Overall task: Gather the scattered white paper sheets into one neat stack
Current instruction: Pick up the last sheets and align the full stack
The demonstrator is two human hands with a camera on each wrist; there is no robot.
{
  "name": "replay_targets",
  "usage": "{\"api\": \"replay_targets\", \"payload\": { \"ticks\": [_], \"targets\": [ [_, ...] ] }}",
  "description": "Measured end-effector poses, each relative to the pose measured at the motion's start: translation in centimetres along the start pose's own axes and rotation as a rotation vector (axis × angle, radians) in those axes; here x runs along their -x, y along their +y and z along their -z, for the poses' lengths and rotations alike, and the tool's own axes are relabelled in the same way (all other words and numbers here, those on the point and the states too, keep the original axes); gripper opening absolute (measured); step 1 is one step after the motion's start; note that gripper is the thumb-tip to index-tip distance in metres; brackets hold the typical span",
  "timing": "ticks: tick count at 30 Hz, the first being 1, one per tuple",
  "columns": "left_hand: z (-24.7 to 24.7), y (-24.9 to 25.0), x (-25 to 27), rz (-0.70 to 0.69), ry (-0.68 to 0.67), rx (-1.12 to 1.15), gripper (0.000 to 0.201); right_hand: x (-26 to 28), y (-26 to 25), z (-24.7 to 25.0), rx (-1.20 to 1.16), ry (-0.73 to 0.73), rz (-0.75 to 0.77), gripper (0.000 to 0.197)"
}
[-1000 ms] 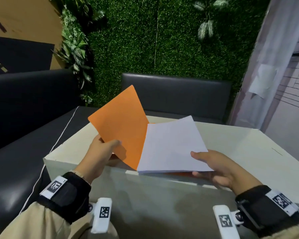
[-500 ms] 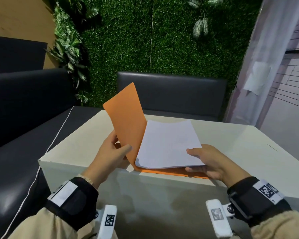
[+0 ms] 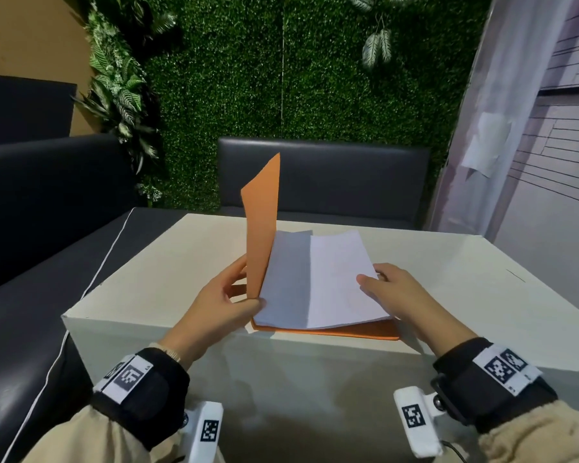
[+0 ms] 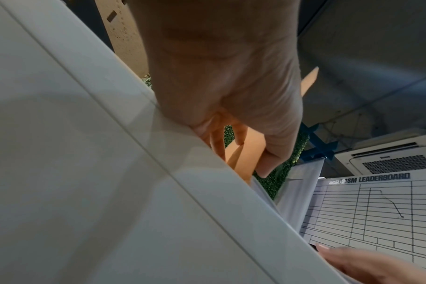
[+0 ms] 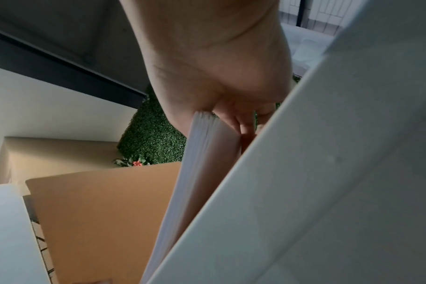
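Observation:
A stack of white paper sheets point(image 3: 318, 279) lies inside an orange folder point(image 3: 261, 222) near the front edge of the white table point(image 3: 448, 295). The folder's cover stands almost upright. My left hand point(image 3: 248, 289) pinches the cover's lower edge, thumb inside and fingers behind; in the left wrist view the left hand point(image 4: 243, 159) has its fingers on the orange cover point(image 4: 250, 146). My right hand point(image 3: 375, 279) grips the stack's right edge, thumb on top. In the right wrist view the right hand point(image 5: 214, 123) holds the stack point(image 5: 197, 173) beside the orange cover point(image 5: 105, 211).
A dark sofa point(image 3: 47, 212) runs along the table's left side and a dark bench point(image 3: 331, 175) stands behind it. A green hedge wall point(image 3: 281, 78) is at the back, a pale curtain point(image 3: 482, 111) on the right. Bare tabletop extends right of the folder.
The orange cover has swung from leaning left to nearly upright. The white stack has come down flat onto the folder's lower half, with my right hand sliding along its right edge.

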State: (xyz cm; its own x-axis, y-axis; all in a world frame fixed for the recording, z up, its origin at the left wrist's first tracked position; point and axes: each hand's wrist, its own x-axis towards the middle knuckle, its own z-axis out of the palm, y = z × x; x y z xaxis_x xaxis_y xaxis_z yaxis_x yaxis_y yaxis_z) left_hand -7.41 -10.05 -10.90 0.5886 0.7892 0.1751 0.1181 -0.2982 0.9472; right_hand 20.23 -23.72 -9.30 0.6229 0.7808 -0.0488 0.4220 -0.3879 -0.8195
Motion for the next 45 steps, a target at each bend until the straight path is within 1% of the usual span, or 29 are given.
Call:
{"api": "replay_targets", "payload": {
  "ticks": [2, 4, 5, 8, 9, 11, 13, 14, 17, 18, 19, 21, 22, 23, 24, 25, 26, 27, 28, 30, 32, 34, 35, 37, 38, 40, 41, 43, 45],
  "targets": [
    [0.0, 0.2, 0.0, 0.007, -0.014, -0.024, 0.071, 0.2, 0.1, -0.2, -0.11, -0.026, -0.043, 0.035],
    [0.0, 0.2, 0.0, 0.001, -0.027, -0.048, 0.074, -0.2, 0.8, -0.4, -0.124, -0.035, -0.054, 0.045],
    [-0.1, 0.2, 0.0, -0.004, -0.03, -0.059, 0.074, -0.5, 1.4, -0.5, -0.094, -0.029, -0.051, 0.056],
    [0.0, -0.2, 0.0, -0.011, -0.03, -0.079, 0.069, -1.5, 2.3, -0.9, 0.066, -0.026, -0.033, 0.108],
    [0.0, -0.3, -0.1, -0.008, -0.038, -0.087, 0.067, -0.9, 1.6, -1.0, 0.135, -0.043, -0.049, 0.111],
    [0.0, -0.5, -0.2, -0.005, -0.051, -0.108, 0.066, -0.4, 1.2, -1.4, 0.224, -0.035, -0.081, 0.089],
    [0.0, -0.5, -0.3, -0.016, -0.056, -0.127, 0.066, -0.3, 1.3, -1.5, 0.267, -0.016, -0.058, 0.077],
    [-0.1, -0.6, -0.3, -0.028, -0.062, -0.131, 0.066, -0.4, 1.6, -1.4, 0.272, -0.012, -0.043, 0.076],
    [-0.4, -0.7, -0.4, -0.035, -0.076, -0.143, 0.064, -0.6, 1.8, -1.4, 0.178, -0.012, -0.063, 0.079],
    [-0.5, -0.8, -0.5, -0.029, -0.075, -0.142, 0.063, -0.5, 1.7, -1.3, 0.161, -0.018, -0.057, 0.081],
    [-0.6, -0.9, -0.5, -0.027, -0.073, -0.142, 0.061, -0.1, 1.5, -1.2, 0.144, -0.03, -0.047, 0.089],
    [-0.9, -0.9, -0.5, -0.043, -0.089, -0.191, 0.058, 0.2, 1.5, -0.8, 0.04, -0.034, -0.01, 0.12],
    [-1.2, -1.0, -0.6, -0.067, -0.104, -0.272, 0.057, 0.1, 1.7, -0.7, 0.006, -0.04, 0.006, 0.131],
    [-1.4, -1.1, -0.7, -0.104, -0.124, -0.391, 0.059, -0.1, 1.8, -0.7, 0.019, -0.043, 0.031, 0.128],
    [-1.6, -1.2, -0.8, -0.145, -0.152, -0.523, 0.06, -0.3, 1.7, -0.7, 0.04, -0.039, 0.052, 0.114],
    [-1.9, -1.3, -0.9, -0.173, -0.18, -0.647, 0.061, -0.5, 1.8, -0.8, 0.04, -0.032, 0.06, 0.106],
    [-2.1, -1.3, -0.9, -0.182, -0.206, -0.742, 0.063, -0.7, 1.8, -0.8, -0.01, -0.036, 0.027, 0.105],
    [-2.2, -1.4, -1.0, -0.179, -0.232, -0.805, 0.064, -1.0, 2.1, -0.9, -0.071, -0.044, -0.018, 0.11],
    [-2.3, -1.4, -1.0, -0.177, -0.258, -0.841, 0.067, -1.7, 2.7, -1.0, -0.117, -0.051, -0.047, 0.113],
    [-2.5, -1.4, -0.9, -0.173, -0.297, -0.864, 0.075, -2.3, 3.5, -0.8, -0.167, -0.099, -0.075, 0.102],
    [-2.3, -1.4, -0.9, -0.166, -0.314, -0.884, 0.083, -2.6, 4.1, -0.6, -0.172, -0.119, -0.08, 0.101],
    [-2.3, -1.1, -0.8, -0.164, -0.336, -0.911, 0.086, -1.4, 3.1, -0.4, -0.057, -0.123, -0.059, 0.092],
    [-2.3, -1.1, -0.8, -0.165, -0.346, -0.925, 0.085, -1.2, 2.8, -0.6, 0.06, -0.127, -0.032, 0.078],
    [-2.2, -1.1, -0.8, -0.172, -0.364, -0.964, 0.084, -1.0, 2.6, -1.1, 0.334, -0.129, 0.002, 0.068],
    [-2.2, -1.2, -0.8, -0.18, -0.371, -0.992, 0.084, -0.9, 2.6, -1.5, 0.467, -0.107, 0.027, 0.067],
    [-2.2, -1.5, -0.7, -0.189, -0.393, -1.049, 0.088, -0.6, 2.6, -2.2, 0.685, -0.097, 0.06, 0.076],
    [-2.1, -1.5, -0.6, -0.186, -0.403, -1.067, 0.091, -0.7, 2.9, -2.5, 0.744, -0.093, 0.066, 0.084],
    [-2.2, -1.5, -0.6, -0.192, -0.404, -1.098, 0.095, -0.6, 3.0, -2.9, 0.785, -0.089, 0.063, 0.095],
    [-2.2, -1.3, -0.4, -0.189, -0.413, -1.115, 0.098, -0.4, 2.9, -2.8, 0.794, -0.092, 0.075, 0.1]
  ]
}}
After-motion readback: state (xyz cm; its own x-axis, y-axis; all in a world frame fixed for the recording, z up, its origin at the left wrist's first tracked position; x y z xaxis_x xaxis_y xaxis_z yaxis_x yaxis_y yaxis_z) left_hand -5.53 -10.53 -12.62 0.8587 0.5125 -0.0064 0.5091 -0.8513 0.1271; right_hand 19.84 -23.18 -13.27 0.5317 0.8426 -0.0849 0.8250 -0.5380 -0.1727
